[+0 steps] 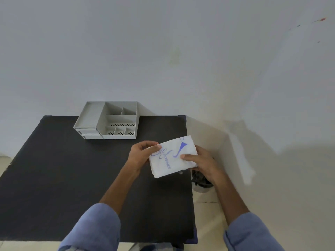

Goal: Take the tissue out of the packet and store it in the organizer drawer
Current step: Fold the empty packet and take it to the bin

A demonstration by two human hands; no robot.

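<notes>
A white tissue packet [172, 157] with blue print is held above the right part of the black table [72, 178]. My left hand [141, 154] grips its left edge, thumb on top. My right hand [201, 163] holds its right side, thumb pressed on the front. The grey organizer [108, 122] stands at the table's far edge, left of the hands, with several open top compartments and two small drawers [90, 134] on its front left, both closed. No loose tissue is visible outside the packet.
A white wall rises right behind the table. To the right of the table, below my right hand, a small bin [201, 183] with dark contents sits on the light floor. Blue sleeves cover both forearms.
</notes>
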